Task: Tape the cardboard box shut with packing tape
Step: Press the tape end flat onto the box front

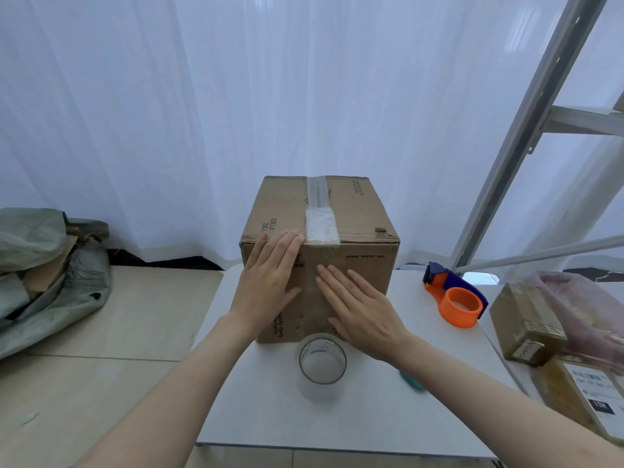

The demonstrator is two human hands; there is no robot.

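Note:
A brown cardboard box (358,214) stands on a white table (371,417), its flaps down. A clear tape strip (319,211) runs along the top seam and folds over the near edge onto the front face. My left hand (270,282) lies flat on the front face at the upper left, fingertips at the top edge beside the tape. My right hand (358,312) presses flat on the front face lower down, over the tape's end. A roll of clear packing tape (322,364) stands on the table just in front of the box.
An orange and blue tape dispenser (456,297) lies to the right of the box. Small parcels (530,322) and a pink bag (580,305) sit at the right edge. A metal ladder (526,130) leans at the right. Grey sacks (44,275) lie on the floor at left.

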